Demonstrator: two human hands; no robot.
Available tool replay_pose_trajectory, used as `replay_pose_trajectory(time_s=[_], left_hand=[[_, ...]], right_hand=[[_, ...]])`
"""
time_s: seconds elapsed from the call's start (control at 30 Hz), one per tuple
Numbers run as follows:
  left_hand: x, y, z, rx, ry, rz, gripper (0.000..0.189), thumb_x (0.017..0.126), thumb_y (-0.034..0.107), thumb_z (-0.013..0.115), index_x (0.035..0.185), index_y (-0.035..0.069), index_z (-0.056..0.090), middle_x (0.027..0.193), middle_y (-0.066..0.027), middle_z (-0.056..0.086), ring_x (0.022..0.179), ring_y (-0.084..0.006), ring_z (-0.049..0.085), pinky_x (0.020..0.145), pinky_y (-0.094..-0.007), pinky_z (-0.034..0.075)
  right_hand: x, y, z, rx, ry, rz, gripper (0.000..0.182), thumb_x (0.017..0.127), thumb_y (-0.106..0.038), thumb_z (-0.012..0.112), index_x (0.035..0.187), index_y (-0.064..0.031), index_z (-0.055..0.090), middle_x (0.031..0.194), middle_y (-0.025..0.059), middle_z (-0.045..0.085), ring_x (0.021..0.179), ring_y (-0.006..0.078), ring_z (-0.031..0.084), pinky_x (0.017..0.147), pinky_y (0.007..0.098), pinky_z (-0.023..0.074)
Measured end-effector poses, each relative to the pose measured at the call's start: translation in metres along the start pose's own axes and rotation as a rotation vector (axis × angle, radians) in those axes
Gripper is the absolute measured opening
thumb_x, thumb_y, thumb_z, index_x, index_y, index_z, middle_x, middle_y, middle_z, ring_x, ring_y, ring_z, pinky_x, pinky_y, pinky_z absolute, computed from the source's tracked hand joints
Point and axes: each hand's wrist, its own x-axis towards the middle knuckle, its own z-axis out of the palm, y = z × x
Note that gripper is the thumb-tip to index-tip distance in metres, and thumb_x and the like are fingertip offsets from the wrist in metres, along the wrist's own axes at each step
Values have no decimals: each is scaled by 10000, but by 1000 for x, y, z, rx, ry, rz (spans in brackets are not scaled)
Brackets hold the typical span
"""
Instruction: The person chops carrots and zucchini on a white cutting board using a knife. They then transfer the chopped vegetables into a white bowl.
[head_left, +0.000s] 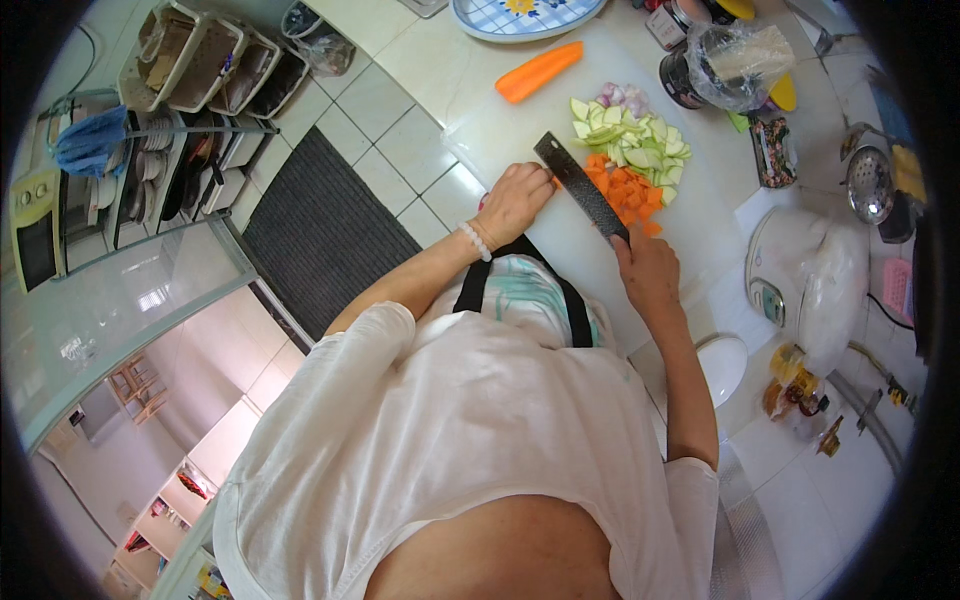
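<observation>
My right hand (651, 271) is closed round the handle end of a kitchen knife (581, 184) with a dark, textured blade. The blade stands over a white cutting board (675, 259), between my left hand and a heap of sliced carrot (626, 193). My left hand (517, 201) rests with bent fingers at the board's near-left edge, on a piece of carrot (556, 182) that is mostly hidden. Pale green vegetable slices (630, 139) lie beyond the carrot slices, beside purplish-white pieces (624, 97), perhaps shallot. A larger piece of peeled carrot (538, 72) lies farther off on the board.
Beyond the board is a blue-and-white plate (529, 16). Jars (679, 24) and a plastic-covered dark container (680, 79) stand at the back right. A rice cooker (772, 262) is on the right, near a white oval dish (724, 367). A dark mat (322, 232) covers floor tiles at left.
</observation>
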Motion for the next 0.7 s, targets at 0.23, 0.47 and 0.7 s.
replay_pose_trajectory(time_s=[0.23, 0.47, 0.7], left_hand=[[0, -2, 3, -47, 9, -6, 253, 739, 0, 598, 993, 2, 603, 1014, -125, 572, 961, -306, 548, 846, -378, 441], [1, -4, -1, -57, 10, 6, 279, 736, -7, 594, 1014, -7, 601, 1019, -135, 569, 989, -314, 550, 887, -389, 448], [2, -4, 1, -39, 69, 10, 238, 759, 19, 580, 993, -15, 607, 990, -133, 572, 960, -305, 556, 840, -380, 471]], right_hand=[[17, -7, 31, 25, 95, -21, 294, 940, -316, 549, 861, -36, 585, 798, 206, 646, 767, 402, 625, 672, 513, 482], [8, -2, 18, 29, 83, -25, 302, 946, -317, 543, 858, -30, 577, 805, 205, 645, 768, 408, 625, 683, 517, 480], [12, -7, 14, -48, -20, 16, 301, 946, -326, 539, 888, -32, 575, 792, 205, 652, 780, 391, 639, 683, 515, 483]])
